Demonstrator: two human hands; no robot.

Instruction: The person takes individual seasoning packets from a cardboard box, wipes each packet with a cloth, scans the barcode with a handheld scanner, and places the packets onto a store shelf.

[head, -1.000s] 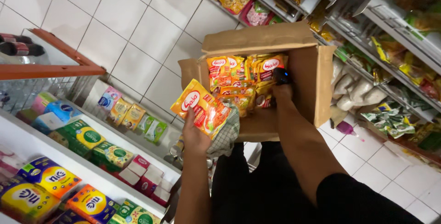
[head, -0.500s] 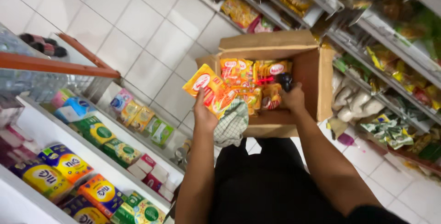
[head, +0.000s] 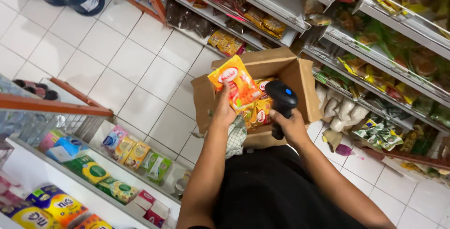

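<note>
An open brown cardboard box [head: 300,76] sits ahead; yellow snack packets [head: 259,111] lie in it, wire shelves [head: 375,41] right of it.

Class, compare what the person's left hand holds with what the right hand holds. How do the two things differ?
The left hand holds an orange-yellow packet, flat, printed and soft-looking; the right hand grips a black handheld scanner, solid and bulky, with a small blue light. The packet is raised upright; the scanner's head tilts toward it. Both are held over the open cardboard box.
</note>
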